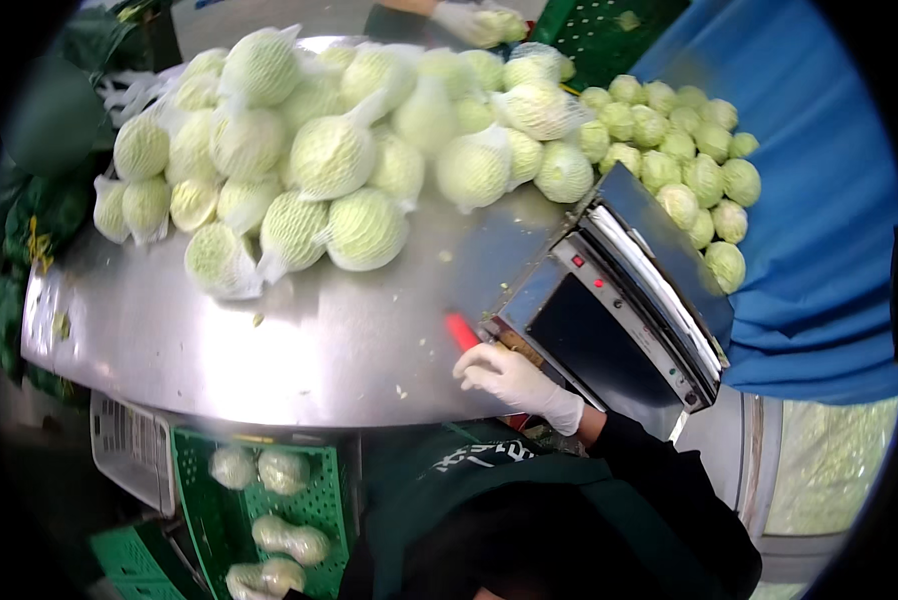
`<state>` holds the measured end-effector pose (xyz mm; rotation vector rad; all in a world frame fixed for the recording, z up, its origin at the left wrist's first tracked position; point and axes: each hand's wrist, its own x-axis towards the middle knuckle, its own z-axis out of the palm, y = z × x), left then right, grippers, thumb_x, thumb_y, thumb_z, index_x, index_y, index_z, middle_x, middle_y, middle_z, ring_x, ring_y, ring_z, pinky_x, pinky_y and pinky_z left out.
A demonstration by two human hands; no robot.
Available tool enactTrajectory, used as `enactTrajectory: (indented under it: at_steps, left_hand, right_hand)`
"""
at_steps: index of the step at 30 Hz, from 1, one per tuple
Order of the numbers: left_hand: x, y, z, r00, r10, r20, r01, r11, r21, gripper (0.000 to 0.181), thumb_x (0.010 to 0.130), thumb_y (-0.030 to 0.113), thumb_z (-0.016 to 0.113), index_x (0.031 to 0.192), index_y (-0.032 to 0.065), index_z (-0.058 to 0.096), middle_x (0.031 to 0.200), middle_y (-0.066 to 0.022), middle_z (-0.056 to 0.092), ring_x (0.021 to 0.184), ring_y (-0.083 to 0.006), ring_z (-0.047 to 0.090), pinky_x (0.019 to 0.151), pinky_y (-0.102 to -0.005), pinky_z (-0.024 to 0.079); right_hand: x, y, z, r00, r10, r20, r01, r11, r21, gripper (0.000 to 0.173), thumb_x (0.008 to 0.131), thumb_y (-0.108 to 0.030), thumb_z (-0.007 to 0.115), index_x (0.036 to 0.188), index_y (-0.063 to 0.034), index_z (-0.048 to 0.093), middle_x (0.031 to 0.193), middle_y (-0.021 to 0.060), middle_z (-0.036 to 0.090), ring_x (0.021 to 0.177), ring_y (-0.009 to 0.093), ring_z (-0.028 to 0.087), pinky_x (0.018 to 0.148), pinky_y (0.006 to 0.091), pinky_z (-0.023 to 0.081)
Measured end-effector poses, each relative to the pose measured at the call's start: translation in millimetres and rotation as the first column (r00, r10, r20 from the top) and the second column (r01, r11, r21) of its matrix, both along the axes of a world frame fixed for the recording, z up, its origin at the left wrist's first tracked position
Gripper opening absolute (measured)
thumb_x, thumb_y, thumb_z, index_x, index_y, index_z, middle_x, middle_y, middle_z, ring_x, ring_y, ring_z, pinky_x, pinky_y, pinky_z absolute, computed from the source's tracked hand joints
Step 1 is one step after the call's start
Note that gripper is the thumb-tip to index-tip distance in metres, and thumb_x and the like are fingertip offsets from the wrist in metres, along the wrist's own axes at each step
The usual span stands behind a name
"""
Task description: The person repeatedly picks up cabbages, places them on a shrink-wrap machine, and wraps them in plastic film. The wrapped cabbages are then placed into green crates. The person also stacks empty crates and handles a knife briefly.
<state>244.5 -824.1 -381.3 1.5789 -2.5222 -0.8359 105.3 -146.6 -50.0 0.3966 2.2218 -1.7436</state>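
My right hand (520, 382), in a white glove, is at the front edge of the steel table (359, 330), beside a film wrapping machine (599, 337). Its bent fingers are right by a red handle (461, 331); whether they grip it cannot be made out. At the bottom edge, a pale shape by my dark sleeve looks like my gloved left hand (243, 583), against a film-wrapped cabbage (284, 576) in a green crate (327, 480). Its fingers are unclear and partly cut off.
Cabbages in white foam nets (332, 157) are heaped along the table's far side. Bare cabbages (678, 142) lie behind the machine, beside a blue cloth (801, 247). Across the table, another person's gloved hand (467, 22) touches a cabbage. A grey crate (130, 442) stands lower left.
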Motion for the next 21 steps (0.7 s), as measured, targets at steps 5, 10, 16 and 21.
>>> enactTrajectory:
  at_steps: [5, 10, 16, 21]
  left_hand:
    - [-66.1, 47.8, -5.8, 0.992, -0.100, 0.074, 0.101, 0.995, -0.015, 0.055, 0.100, 0.040, 0.045, 0.136, -0.0005, 0.046, 0.136, -0.0147, 0.052, 0.125, -0.0255, 0.049, 0.105, -0.0343, 0.040]
    - [-104.5, 75.7, 5.2, 0.986, -0.131, 0.102, 0.138, 0.989, -0.057, 0.055, 0.100, 0.040, 0.045, 0.136, -0.0018, 0.046, 0.135, -0.0161, 0.052, 0.124, -0.0265, 0.050, 0.104, -0.0346, 0.041]
    - [-146.5, 100.6, 30.4, 0.996, -0.082, 0.032, 0.087, 0.980, -0.177, 0.055, 0.100, 0.039, 0.046, 0.135, -0.0033, 0.047, 0.134, -0.0178, 0.052, 0.123, -0.0276, 0.050, 0.104, -0.0350, 0.041]
    - [-215.1, 160.0, 116.3, 0.754, -0.190, -0.628, 0.025, 0.965, -0.261, 0.055, 0.100, 0.039, 0.046, 0.134, -0.0045, 0.047, 0.134, -0.0192, 0.053, 0.123, -0.0286, 0.051, 0.103, -0.0353, 0.042]
  right_hand:
    - [5.7, -1.4, -10.5, 1.000, 0.009, -0.017, -0.008, 0.998, 0.063, 0.017, 0.094, -0.012, 0.052, 0.106, -0.0022, 0.059, 0.102, 0.0065, 0.064, 0.091, 0.015, 0.065, 0.083, 0.0280, 0.048]
    - [12.7, 12.8, -4.2, 0.995, -0.048, -0.086, 0.058, 0.991, 0.118, 0.024, 0.091, -0.027, 0.056, 0.100, -0.0058, 0.062, 0.087, 0.0073, 0.066, 0.075, 0.017, 0.064, 0.076, 0.0308, 0.049]
    - [22.9, 55.7, 42.9, 0.977, -0.173, 0.124, 0.158, 0.980, 0.120, 0.018, 0.094, -0.016, 0.054, 0.105, -0.0031, 0.061, 0.099, 0.0056, 0.065, 0.088, 0.013, 0.063, 0.078, 0.0253, 0.048]
    - [32.3, 136.3, 62.3, 0.955, -0.245, -0.169, 0.241, 0.969, -0.047, 0.025, 0.097, -0.017, 0.051, 0.117, -0.0028, 0.055, 0.104, 0.0070, 0.064, 0.089, 0.011, 0.062, 0.079, 0.0250, 0.049]
